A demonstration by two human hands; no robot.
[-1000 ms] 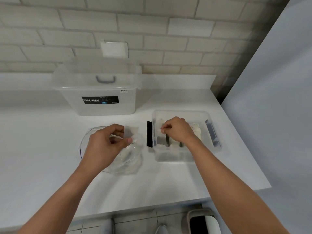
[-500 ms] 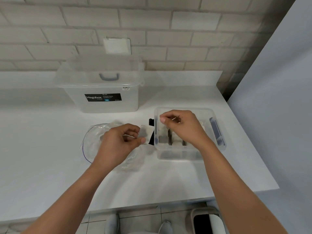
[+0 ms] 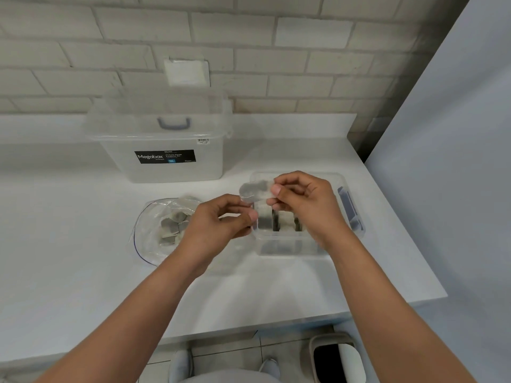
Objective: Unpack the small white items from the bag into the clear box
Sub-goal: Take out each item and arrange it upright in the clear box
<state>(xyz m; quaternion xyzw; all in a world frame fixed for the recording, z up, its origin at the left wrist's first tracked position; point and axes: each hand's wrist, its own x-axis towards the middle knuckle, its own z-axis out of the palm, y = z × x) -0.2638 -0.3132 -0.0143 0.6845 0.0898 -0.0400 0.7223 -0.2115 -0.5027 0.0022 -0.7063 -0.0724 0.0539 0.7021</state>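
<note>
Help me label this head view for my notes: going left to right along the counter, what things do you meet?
Clear bag with small white items inside → left hand → white item pinched in the right hand's fingers → right hand → small clear box, whose far right wall shows past the hand.

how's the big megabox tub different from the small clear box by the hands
The Megabox tub is larger and stands back by the brick wall; the small clear box sits nearer, under the right hand. The tub has its lid on and a black label; the small box is open, unlabelled, with white items standing inside. Both are clear plastic on the white counter.
</note>
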